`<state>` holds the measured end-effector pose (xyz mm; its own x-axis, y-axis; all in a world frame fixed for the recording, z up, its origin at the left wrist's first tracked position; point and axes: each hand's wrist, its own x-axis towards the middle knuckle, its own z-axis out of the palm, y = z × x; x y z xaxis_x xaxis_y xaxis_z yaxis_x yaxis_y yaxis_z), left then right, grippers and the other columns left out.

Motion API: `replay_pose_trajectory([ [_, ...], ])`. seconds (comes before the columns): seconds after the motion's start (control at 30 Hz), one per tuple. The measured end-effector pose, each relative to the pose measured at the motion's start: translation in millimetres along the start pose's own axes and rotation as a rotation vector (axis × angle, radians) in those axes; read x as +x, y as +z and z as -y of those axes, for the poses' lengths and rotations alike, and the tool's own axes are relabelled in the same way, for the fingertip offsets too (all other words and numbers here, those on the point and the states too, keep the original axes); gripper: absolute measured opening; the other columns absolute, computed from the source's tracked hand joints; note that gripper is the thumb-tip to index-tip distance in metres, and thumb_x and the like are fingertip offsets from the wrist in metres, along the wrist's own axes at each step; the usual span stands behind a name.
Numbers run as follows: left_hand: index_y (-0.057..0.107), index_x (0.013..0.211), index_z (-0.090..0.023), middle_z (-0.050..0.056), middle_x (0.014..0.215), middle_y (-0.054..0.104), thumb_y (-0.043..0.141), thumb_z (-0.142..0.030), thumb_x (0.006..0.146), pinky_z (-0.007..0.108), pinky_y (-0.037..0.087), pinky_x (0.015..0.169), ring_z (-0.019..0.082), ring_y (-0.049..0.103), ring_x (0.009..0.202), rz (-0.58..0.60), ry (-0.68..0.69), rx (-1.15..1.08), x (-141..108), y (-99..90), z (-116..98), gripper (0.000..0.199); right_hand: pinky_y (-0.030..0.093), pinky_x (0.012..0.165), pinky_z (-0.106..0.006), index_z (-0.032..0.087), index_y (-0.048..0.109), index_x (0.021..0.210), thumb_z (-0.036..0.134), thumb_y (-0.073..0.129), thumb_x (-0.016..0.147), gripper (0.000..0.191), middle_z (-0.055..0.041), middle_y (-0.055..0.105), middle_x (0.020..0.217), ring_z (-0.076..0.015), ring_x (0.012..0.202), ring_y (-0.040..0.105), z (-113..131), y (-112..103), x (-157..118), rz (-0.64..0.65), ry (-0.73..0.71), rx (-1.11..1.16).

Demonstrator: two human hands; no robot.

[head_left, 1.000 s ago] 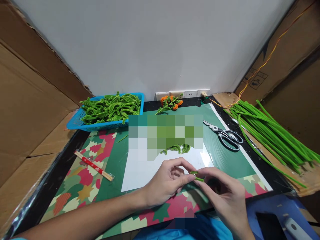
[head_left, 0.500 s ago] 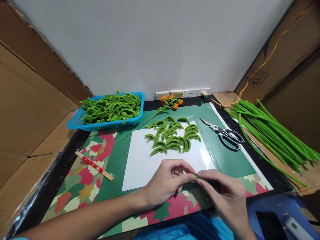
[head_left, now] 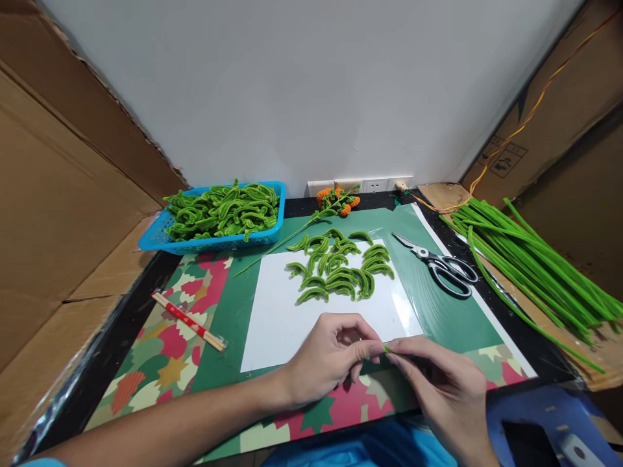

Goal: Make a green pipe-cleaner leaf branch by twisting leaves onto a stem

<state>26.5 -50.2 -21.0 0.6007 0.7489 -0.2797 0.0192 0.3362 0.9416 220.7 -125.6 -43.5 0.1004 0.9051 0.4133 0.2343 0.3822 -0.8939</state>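
Note:
My left hand (head_left: 335, 350) and my right hand (head_left: 440, 376) meet above the near edge of the mat, fingertips almost touching. Between them they pinch a small green pipe cleaner piece (head_left: 386, 349), mostly covered by the fingers. Just beyond lies a white sheet (head_left: 272, 318), with many curved, leaf-like green pipe cleaner pieces (head_left: 341, 275) spread over its far half. Both hands are closed, thumb against index finger.
Left back, a blue basket (head_left: 209, 245) holds more green pieces. An orange-flowered stem (head_left: 292, 227) lies behind the sheet. Scissors (head_left: 442, 267) rest on the right, beside long green pipe cleaners (head_left: 530, 266). Wrapped chopsticks (head_left: 187, 321) lie left. Cardboard walls (head_left: 63, 162) flank the table.
The view has shifted slightly, moving everything a little right and down in the picture. Both hands keep their pinch on the green piece, and less of it shows now.

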Motion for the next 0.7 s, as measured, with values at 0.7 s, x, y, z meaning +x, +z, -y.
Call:
replay_pose_trajectory([
  [0.7, 0.072, 0.094, -0.015, -0.005, 0.054, 0.058, 0.089, -0.052, 0.086, 0.015, 0.040, 0.041, 0.008, 0.052, 0.042, 0.018, -0.048, 0.069, -0.7, -4.9, -0.3, 0.041, 0.066, 0.063, -0.034, 0.026, 0.080, 0.128, -0.001, 0.067, 0.096, 0.044, -0.0089, 0.081, 0.094, -0.0254, 0.081, 0.080, -27.9, 8.5, -5.7, -0.039, -0.355, 0.025],
])
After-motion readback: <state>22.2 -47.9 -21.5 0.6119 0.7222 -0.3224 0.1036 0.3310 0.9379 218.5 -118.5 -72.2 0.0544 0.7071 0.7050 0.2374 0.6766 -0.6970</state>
